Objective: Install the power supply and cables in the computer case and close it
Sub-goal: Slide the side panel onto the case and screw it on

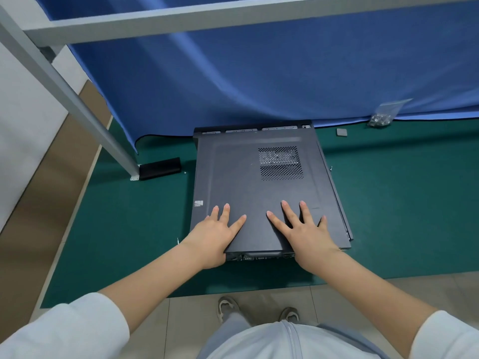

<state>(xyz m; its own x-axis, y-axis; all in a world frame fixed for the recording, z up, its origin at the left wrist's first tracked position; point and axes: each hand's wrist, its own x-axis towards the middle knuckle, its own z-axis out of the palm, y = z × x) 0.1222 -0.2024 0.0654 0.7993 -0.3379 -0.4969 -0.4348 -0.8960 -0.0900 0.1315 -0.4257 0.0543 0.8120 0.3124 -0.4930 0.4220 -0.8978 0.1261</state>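
The small white sticker [198, 203] on the case panel [246, 177] is too blurred to read.

Bare forearms, white sleeves [77, 330] pushed up near the elbows. Pale grey zipped top [280, 343] with a centre zipper, grey-blue trousers [233, 322] below, grey-and-white trainers [226, 308] with laces and worn toes.

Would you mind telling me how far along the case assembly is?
Nearly done: the side panel lies on the computer case, hiding its inside. The left hand and right hand press flat on it. The bag of screws sits unused.
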